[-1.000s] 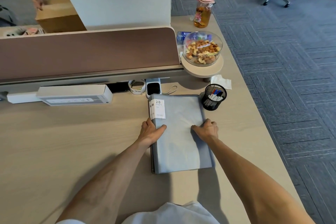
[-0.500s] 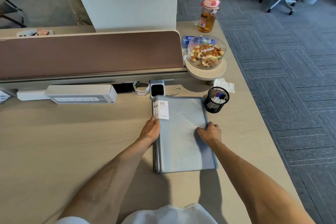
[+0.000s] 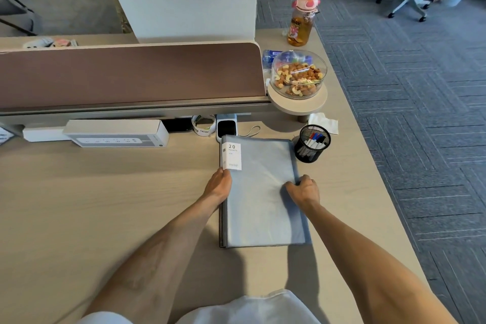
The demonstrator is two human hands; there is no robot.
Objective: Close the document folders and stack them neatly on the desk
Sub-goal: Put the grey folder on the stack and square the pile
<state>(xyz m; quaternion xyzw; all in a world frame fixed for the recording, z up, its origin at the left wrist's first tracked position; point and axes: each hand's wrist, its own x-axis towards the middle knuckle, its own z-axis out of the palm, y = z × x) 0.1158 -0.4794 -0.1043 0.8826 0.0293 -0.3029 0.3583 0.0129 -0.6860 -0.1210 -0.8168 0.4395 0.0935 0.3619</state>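
Note:
A stack of closed grey-blue document folders (image 3: 263,192) lies flat on the wooden desk (image 3: 105,205), spines to the left, with a white "20 pockets" label at the top left corner. My left hand (image 3: 218,184) presses against the spine edge of the stack, just below the label. My right hand (image 3: 303,189) grips the right edge, fingers curled over it and thumb on the top cover. The lower folders show only as dark edges along the left side and the bottom.
A black mesh pen cup (image 3: 311,146) stands right by the stack's far right corner. Behind it are a small black-and-white device (image 3: 226,127), a tape roll (image 3: 202,125), a white power strip (image 3: 115,137), a nut bowl (image 3: 298,75), a tissue (image 3: 322,121) and a bottle (image 3: 302,20). The desk edge runs close on the right.
Both hands slid outward from the top cover to the stack's side edges. The left thumb came off the cover; the stack stayed in place.

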